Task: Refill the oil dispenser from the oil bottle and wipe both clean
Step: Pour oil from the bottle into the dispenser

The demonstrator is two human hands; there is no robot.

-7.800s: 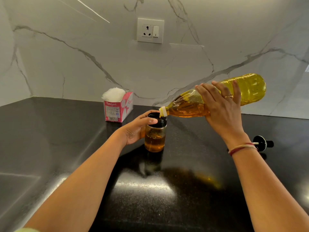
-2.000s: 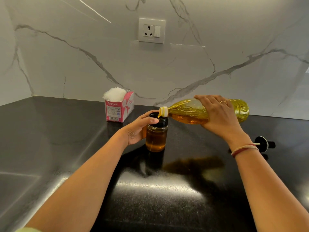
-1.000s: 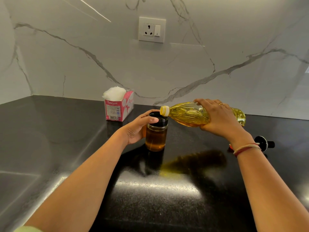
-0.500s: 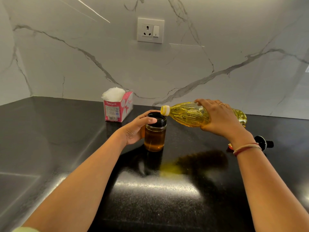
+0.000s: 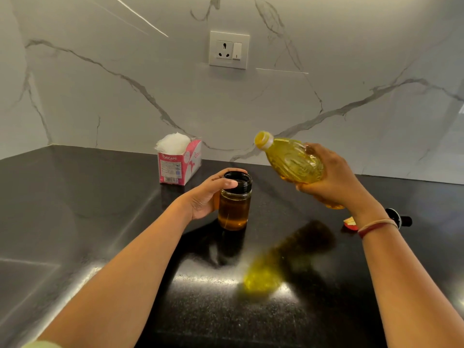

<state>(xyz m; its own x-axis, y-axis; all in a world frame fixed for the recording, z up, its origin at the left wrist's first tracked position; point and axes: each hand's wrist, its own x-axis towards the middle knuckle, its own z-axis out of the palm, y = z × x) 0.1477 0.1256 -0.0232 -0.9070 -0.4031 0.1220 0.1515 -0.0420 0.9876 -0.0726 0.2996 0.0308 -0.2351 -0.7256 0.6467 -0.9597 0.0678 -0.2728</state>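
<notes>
Over black counter [image 5: 75, 209], right hand [image 5: 334, 179] grips bottle [image 5: 291, 159], now tipped up off centre-frame dispenser [image 5: 234, 204] that left hand [image 5: 208, 197] holds: pouring seems over, wiping next.

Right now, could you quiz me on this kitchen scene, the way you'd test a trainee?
1. True or false: the right hand holds the oil bottle tilted, mouth higher than base.
2. Which hand grips the oil dispenser? A. left hand B. right hand C. neither
3. Fill in: the pink box behind the oil dispenser holds white ____.
Key: 1 true; 2 A; 3 tissues.
</notes>
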